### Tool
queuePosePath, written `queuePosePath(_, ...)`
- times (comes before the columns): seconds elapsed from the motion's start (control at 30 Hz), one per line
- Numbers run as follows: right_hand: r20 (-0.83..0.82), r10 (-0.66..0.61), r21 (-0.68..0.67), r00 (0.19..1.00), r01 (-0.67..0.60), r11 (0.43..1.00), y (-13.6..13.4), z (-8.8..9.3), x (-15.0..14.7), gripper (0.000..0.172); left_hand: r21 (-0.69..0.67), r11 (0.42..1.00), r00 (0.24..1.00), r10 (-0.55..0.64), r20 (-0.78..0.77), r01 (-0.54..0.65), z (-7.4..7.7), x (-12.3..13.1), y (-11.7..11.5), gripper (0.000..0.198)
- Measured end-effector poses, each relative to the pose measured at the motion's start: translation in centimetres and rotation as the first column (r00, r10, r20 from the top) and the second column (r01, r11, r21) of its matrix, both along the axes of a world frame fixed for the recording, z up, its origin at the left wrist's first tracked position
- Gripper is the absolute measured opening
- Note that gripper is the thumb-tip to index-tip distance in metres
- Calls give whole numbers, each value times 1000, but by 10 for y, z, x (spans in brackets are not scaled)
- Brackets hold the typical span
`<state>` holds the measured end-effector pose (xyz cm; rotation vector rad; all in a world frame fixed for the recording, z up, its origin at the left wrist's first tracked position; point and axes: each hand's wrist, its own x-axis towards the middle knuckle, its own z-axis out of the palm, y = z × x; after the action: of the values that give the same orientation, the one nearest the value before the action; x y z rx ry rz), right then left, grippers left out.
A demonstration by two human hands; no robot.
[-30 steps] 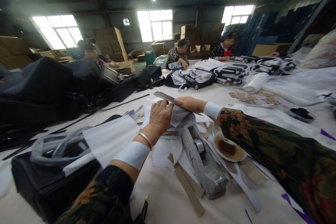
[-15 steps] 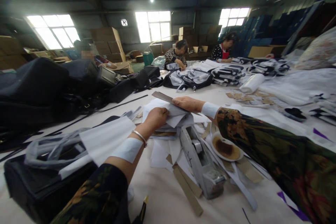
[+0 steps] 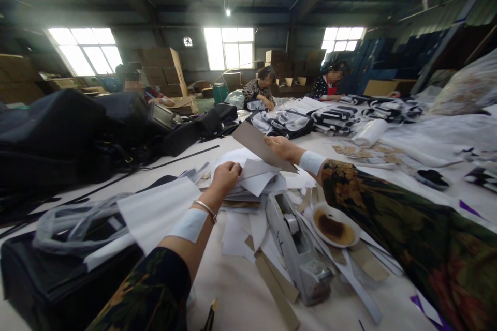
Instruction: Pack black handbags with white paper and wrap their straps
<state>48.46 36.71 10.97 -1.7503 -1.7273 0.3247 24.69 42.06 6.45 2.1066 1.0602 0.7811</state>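
My right hand [image 3: 282, 148] grips a flat grey-brown cardboard piece [image 3: 259, 146] by its right edge and holds it tilted above a pile of papers. My left hand [image 3: 225, 177] has its fingers curled together at the left side of that pile, pinching the edge of a white paper sheet [image 3: 257, 180]. Under the loose sheets lies a stack with brownish layers [image 3: 243, 204]. Nearer to me, a grey tape dispenser [image 3: 298, 253] stands among cardboard strips [image 3: 276, 289] and paper scraps. A white bowl with brown paste [image 3: 336, 225] sits beneath my right forearm.
Black bags [image 3: 54, 129] heap up on the left. Closer on that side, a black case [image 3: 58, 279] has plastic-wrapped handles. Folded black-and-white pieces [image 3: 336, 119] lie farther back, with several people across the table. Small cardboard bits [image 3: 365, 151] are scattered right.
The cardboard in my right hand has tipped up, so more of its broad face shows. My left hand has shifted slightly left on the papers. The camera view has tilted up a little.
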Motion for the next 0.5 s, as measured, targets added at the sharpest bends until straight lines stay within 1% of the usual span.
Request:
queuePosePath(0.07, -13, -3, 18, 1000, 3, 1000, 1, -3, 0, 84, 10, 998, 998, -63, 21, 63, 3, 1, -9, 33)
queuePosePath(0.1, -17, 2, 23, 1000, -2, 1000, 1, -4, 0, 82, 17, 996, 996, -89, 26, 88, 5, 3, -12, 37)
queuePosePath(0.13, -19, 8, 27, 1000, -7, 1000, 1, -5, -1, 80, 24, 995, 994, -102, 26, 102, 6, 5, -15, 40)
queuePosePath(0.17, -20, 10, 32, 1000, -9, 999, 1, -6, -1, 78, 28, 994, 994, -102, 23, 102, 6, 8, -16, 37)
queuePosePath(0.27, -11, 6, 44, 1000, -6, 999, 3, -7, -2, 65, 13, 999, 999, -45, 20, 45, 4, 16, -12, 11)
queuePosePath(0.3, -5, 1, 49, 1000, -1, 999, 4, -7, -2, 57, -2, 1000, 999, -20, 30, 20, 2, 18, -9, 11)
queuePosePath(0.4, 13, -46, 91, 999, 45, 995, 2, -5, 1, 34, -73, 996, 994, 56, 97, -49, -3, 19, -1, 20)
queuePosePath(0.43, 14, -75, 118, 997, 73, 990, 1, -4, 2, 30, -106, 992, 988, 87, 129, -74, -4, 18, 1, 21)
queuePosePath(0.5, 7, -142, 186, 990, 139, 973, -1, -1, 3, 29, -189, 974, 966, 163, 203, -124, -8, 16, 4, 22)
